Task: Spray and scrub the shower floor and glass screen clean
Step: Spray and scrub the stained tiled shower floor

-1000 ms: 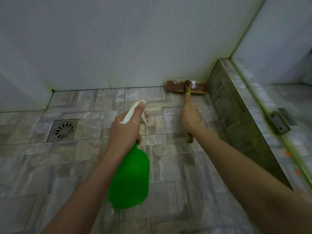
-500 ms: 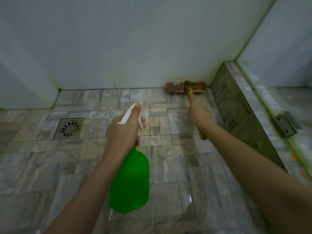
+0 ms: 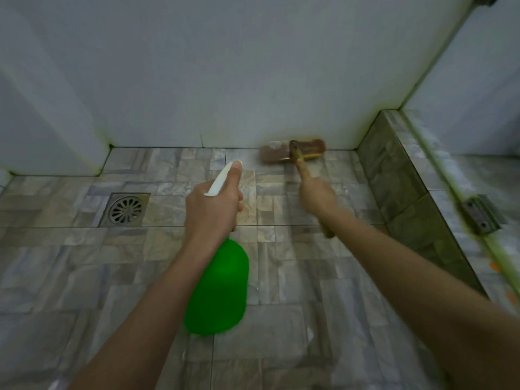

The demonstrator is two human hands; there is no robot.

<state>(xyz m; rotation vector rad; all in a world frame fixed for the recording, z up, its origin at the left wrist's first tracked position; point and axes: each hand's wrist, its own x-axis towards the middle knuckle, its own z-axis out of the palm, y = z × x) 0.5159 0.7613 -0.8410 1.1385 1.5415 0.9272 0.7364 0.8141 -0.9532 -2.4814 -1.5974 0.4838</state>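
Your left hand [image 3: 212, 209] is wrapped round the neck of the green spray bottle [image 3: 219, 288], with one finger lying along the white nozzle, which points at the tiles ahead. The bottle hangs above the floor [image 3: 84, 277], near its middle. Your right hand [image 3: 316, 194] grips the wooden handle of the scrubbing brush [image 3: 292, 150]. The brush head sits on the floor right at the foot of the back wall, near the corner by the tiled curb [image 3: 394, 175].

You look to be in the scrubbing step, working the far edge of the floor. Next, I'd judge, draw the brush back toward you in overlapping strokes with steady downward pressure. Spray the tiles between brush and drain [image 3: 125, 209] if they look dry. The glass screen [image 3: 450, 190] along the curb on your right seems not yet tackled.
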